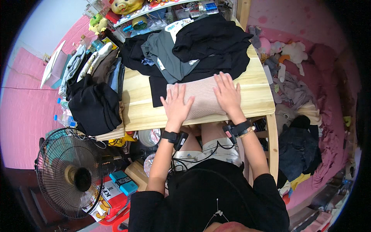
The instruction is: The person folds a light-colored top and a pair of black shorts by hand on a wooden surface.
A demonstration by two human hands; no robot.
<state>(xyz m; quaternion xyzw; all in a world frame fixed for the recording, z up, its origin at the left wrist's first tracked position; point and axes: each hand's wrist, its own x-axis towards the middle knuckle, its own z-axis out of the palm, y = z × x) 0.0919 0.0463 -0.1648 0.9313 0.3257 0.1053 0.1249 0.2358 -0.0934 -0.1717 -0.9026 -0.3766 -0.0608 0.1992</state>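
Observation:
A pale pink ribbed knit garment (201, 100), folded into a flat rectangle, lies near the front edge of the wooden table (139, 111). On its left end rests my left hand (177, 103), palm down with the fingers apart. My right hand (227, 94) presses flat on its right end, fingers spread. Neither hand grips the cloth. Part of a black garment (156, 92) shows beyond and to the left of the pink one. Behind that lies a loose heap with a dark grey garment (174, 58) and black clothing (211, 37) on top.
Folded clothes (101, 65) stand in a row at the table's left, with a bundled black garment (92, 107) before them. A standing fan (69, 174) is at lower left. A shelf (150, 11) borders the back. Clothes and soft toys (292, 52) cover the bed at right. Cables (197, 159) hang from my wrist devices.

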